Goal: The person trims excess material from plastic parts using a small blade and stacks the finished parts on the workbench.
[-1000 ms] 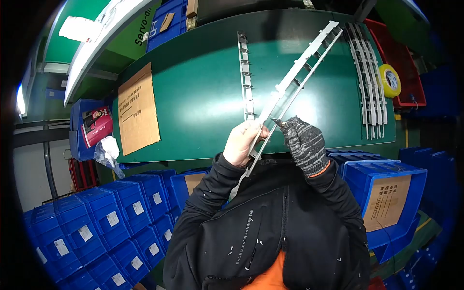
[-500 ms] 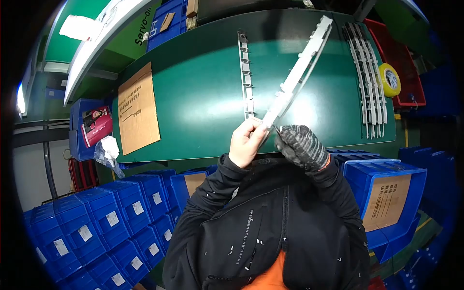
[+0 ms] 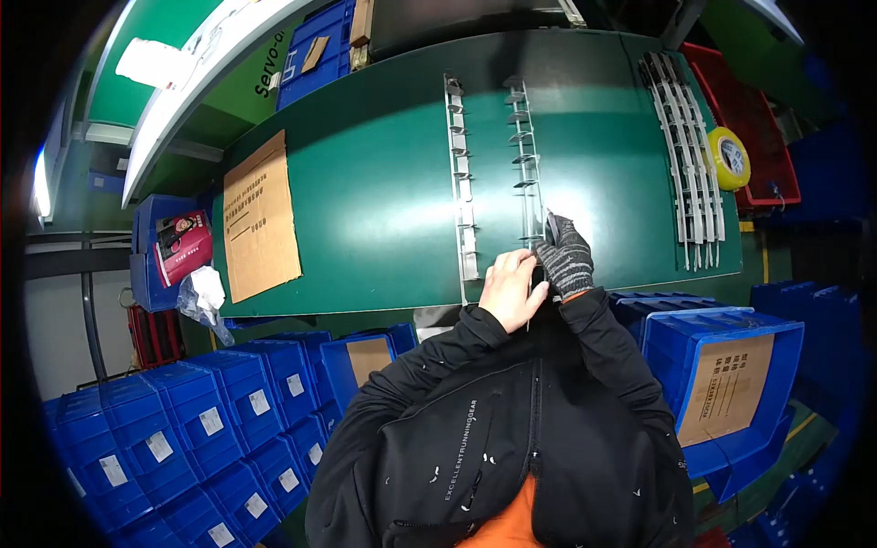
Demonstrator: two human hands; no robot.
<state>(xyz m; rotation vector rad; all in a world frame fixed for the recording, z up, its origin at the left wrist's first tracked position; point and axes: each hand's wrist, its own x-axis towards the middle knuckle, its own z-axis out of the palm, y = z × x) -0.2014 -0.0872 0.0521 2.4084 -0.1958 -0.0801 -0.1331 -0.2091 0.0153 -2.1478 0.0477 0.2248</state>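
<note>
A long, thin metal strip with dark crosswise tabs (image 3: 523, 160) runs away from me along the green table (image 3: 365, 201). My bare left hand (image 3: 512, 290) is closed over its near end, fingers together. Beside it, my right hand (image 3: 568, 260), in a grey-black knit glove, pinches the strip's right side near the same end. The fingertips are partly hidden. To the left, a similar tabbed strip (image 3: 464, 188) lies roughly parallel and reaches the table's front edge, with neither hand touching it.
Several more strips (image 3: 687, 169) lie side by side at the right, next to a yellow tape roll (image 3: 729, 159) and a red bin (image 3: 731, 119). A cardboard sheet (image 3: 262, 219) covers part of the left side. Blue crates (image 3: 212, 388) stand below the table edge.
The strip was raised at a slant with its pale side showing; now it is lowered and turned, tabs up, beside the other strip. My left hand has moved right and nearer my body.
</note>
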